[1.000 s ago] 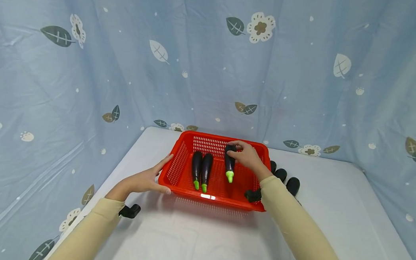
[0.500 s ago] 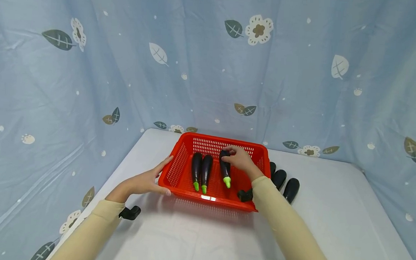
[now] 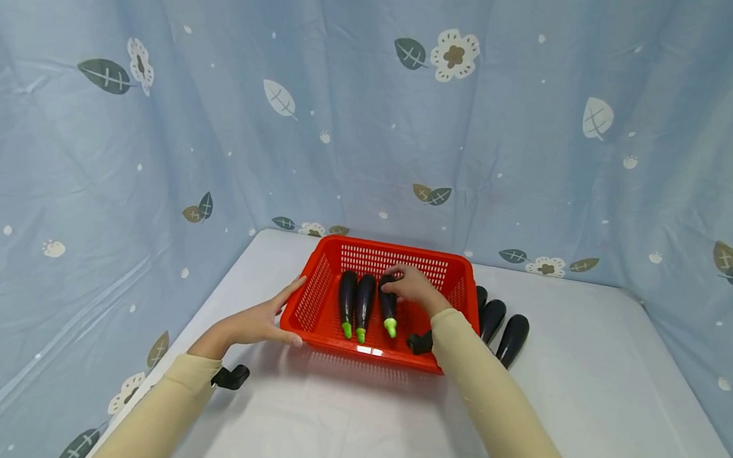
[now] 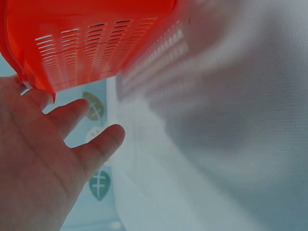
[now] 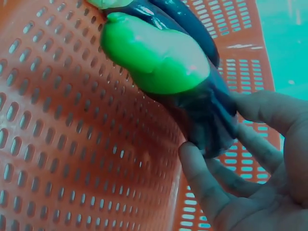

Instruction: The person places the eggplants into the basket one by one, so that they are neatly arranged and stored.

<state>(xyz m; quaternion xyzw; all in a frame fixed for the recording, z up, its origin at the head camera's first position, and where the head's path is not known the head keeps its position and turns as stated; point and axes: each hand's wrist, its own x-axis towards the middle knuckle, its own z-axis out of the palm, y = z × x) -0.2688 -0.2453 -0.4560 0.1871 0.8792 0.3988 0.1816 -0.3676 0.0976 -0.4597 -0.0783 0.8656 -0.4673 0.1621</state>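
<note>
A red plastic basket [image 3: 410, 340] with slotted walls sits on the table. Inside it, two dark purple eggplants [image 3: 346, 301] lie side by side toward the left, green stem ends facing the person. My right hand [image 3: 415, 288] pinches a third eggplant [image 5: 207, 115] by its blunt far end, thumb and fingers on either side. That eggplant is low in the basket, just right of the pair, its bright green cap toward the person. At the basket's front left corner, my left hand [image 3: 250, 323] spreads its fairly straight fingers [image 4: 98, 149] against the rim.
Several more eggplants [image 3: 514, 339] lie on the white table [image 3: 609, 384] just right of the basket, partly hidden by the right forearm. A blue curtain [image 3: 361, 116] with leaves and flowers hangs behind the table and along its left side.
My right hand has carried its eggplant leftward and down in the basket, closer to the other two. The left hand has stayed at the basket's corner.
</note>
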